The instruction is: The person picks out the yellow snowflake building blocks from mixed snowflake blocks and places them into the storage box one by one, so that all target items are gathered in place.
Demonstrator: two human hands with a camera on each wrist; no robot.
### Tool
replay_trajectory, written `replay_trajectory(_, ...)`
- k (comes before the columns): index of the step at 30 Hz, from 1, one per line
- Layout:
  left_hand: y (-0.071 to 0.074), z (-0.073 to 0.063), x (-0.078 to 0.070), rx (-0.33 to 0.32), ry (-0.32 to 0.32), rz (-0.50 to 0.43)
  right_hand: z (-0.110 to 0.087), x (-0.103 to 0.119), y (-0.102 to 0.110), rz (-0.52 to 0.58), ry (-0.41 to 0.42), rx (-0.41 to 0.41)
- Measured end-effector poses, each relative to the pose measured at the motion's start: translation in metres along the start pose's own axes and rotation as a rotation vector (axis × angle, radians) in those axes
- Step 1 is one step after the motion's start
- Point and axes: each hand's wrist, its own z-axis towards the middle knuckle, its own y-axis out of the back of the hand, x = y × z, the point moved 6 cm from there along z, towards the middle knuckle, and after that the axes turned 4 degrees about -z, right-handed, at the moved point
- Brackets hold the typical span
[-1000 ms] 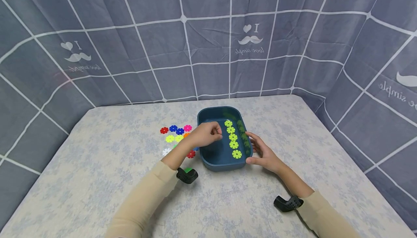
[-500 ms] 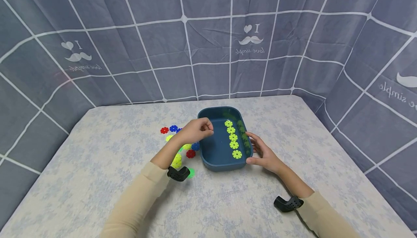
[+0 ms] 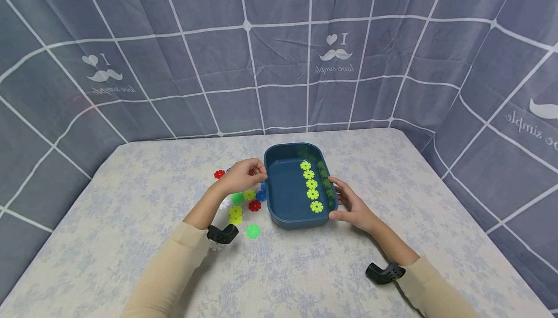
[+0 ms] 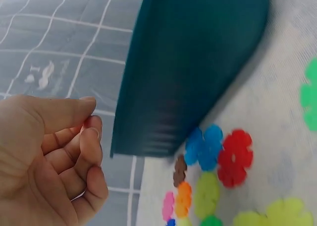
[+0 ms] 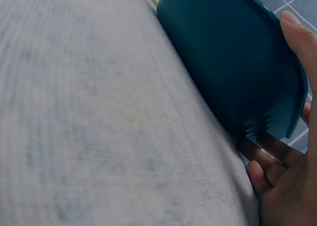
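A dark blue plastic bin (image 3: 283, 221) stands mid-table with several yellow-green snowflake discs (image 3: 311, 184) in a row along its right side. My left hand (image 3: 245, 176) hovers just left of its left rim. Its fingers are loosely curled, the thumb close to the index finger, and I see nothing between them in the left wrist view. My right hand (image 3: 355, 209) holds the bin's right side, thumb at the near corner and fingertips at the rim. In the right wrist view more fingers lie low against the bin's wall.
Loose snowflake discs lie left of the bin, among them a red disc (image 3: 255, 205), a green disc (image 3: 253, 231) and a blue disc (image 4: 204, 147). The left forearm covers some of them. A grey curtain (image 3: 279, 56) hangs behind the floral-patterned table (image 3: 305, 274).
My left hand has moved left, from over the inside of the bin to beyond its left rim. My right hand and the row of discs have stayed in place.
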Motion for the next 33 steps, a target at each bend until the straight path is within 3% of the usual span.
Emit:
replay_trajectory(7, 0.007, -0.011, 0.021, -0.041, 0.042, -0.011, 0.000, 0.000, 0.000, -0.001, -0.004, -0.005)
replay_trajectory(17, 0.023, -0.025, 0.048, -0.120, 0.133, 0.042, 0.000, 0.000, 0.000, -0.001, -0.013, -0.005)
replay_trajectory(28, 0.039, -0.036, 0.068, -0.166, 0.177, 0.073, 0.000, 0.001, 0.000, 0.004, -0.017, 0.001)
replay_trajectory(33, 0.047, -0.041, 0.077, -0.219, 0.221, 0.117, 0.000, 0.001, 0.000, 0.002, -0.015, 0.002)
